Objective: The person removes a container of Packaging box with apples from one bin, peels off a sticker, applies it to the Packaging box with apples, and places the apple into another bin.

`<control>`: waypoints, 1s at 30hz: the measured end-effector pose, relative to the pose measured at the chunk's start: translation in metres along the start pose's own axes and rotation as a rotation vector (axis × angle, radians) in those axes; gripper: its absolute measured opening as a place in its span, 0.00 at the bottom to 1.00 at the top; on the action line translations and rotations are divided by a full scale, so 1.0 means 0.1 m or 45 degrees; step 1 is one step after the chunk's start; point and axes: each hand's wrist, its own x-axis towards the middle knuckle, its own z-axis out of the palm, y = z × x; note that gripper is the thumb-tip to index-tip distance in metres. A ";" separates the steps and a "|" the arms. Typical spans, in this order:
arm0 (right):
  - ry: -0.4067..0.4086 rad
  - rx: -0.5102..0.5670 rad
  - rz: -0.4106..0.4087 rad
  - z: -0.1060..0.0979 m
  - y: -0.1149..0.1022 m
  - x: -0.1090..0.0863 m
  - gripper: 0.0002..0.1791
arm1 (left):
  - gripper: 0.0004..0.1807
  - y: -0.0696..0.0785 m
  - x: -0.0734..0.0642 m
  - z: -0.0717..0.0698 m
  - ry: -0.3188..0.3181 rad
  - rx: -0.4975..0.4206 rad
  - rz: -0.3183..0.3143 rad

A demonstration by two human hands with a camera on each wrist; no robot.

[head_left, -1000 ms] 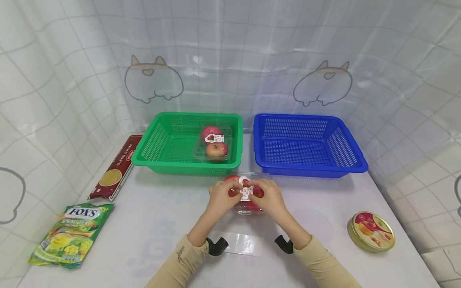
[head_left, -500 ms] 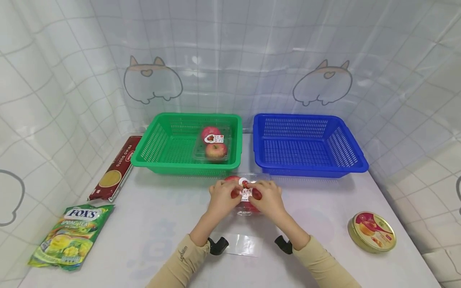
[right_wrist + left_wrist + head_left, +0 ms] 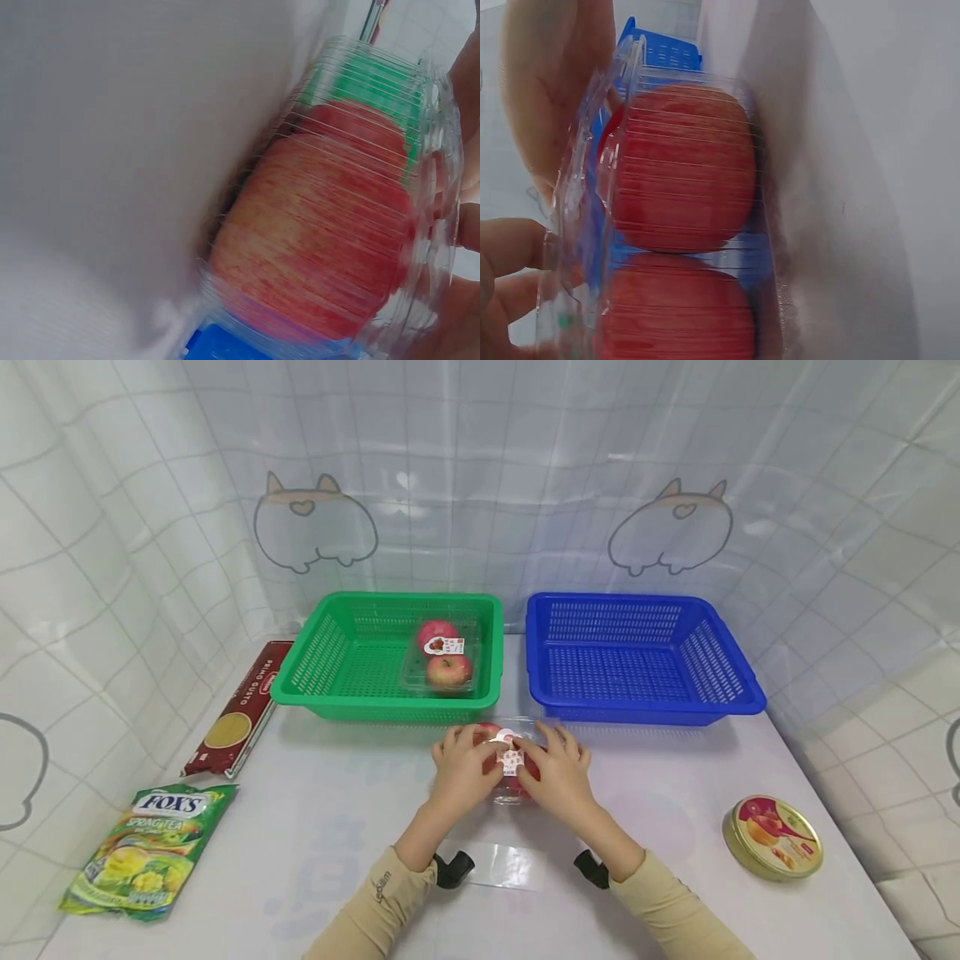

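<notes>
A clear plastic box of red apples (image 3: 519, 794) stands on the table in front of the two baskets. On its lid lies a white label (image 3: 510, 760) with red print. My left hand (image 3: 461, 774) rests on the lid's left part, thumb and forefinger on the label's left edge. The right hand (image 3: 561, 777) mirrors it from the right, its fingers spread on the lid and label. In the left wrist view, red apples (image 3: 686, 169) show through the ribbed side wall. A streaked apple (image 3: 307, 232) fills much of the right wrist view.
Behind stand a green basket (image 3: 292, 700) holding another labelled box of apples (image 3: 448, 670), and a blue basket (image 3: 645, 711). A red pasta pack (image 3: 238, 714) and a green candy bag (image 3: 150, 852) lie left. A round tin (image 3: 774, 837) sits right; a glossy clear sheet (image 3: 504, 866) lies in front.
Both hands stay at the label; their fingers now spread wider and flatter over the lid than a second ago. The box stays in about the same place.
</notes>
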 end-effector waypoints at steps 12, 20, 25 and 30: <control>-0.097 0.074 0.104 -0.03 0.05 -0.02 0.27 | 0.26 -0.06 0.01 -0.01 -0.155 0.016 -0.147; -0.107 0.705 0.372 -0.12 0.20 -0.03 0.40 | 0.32 -0.25 -0.06 -0.06 -0.087 -0.393 -0.334; -0.236 1.073 0.593 -0.11 0.30 0.00 0.41 | 0.37 -0.34 -0.04 0.02 -0.130 -0.674 -0.526; -0.296 1.190 0.646 -0.06 0.31 0.01 0.40 | 0.38 -0.41 0.00 0.15 -0.130 -1.021 -0.585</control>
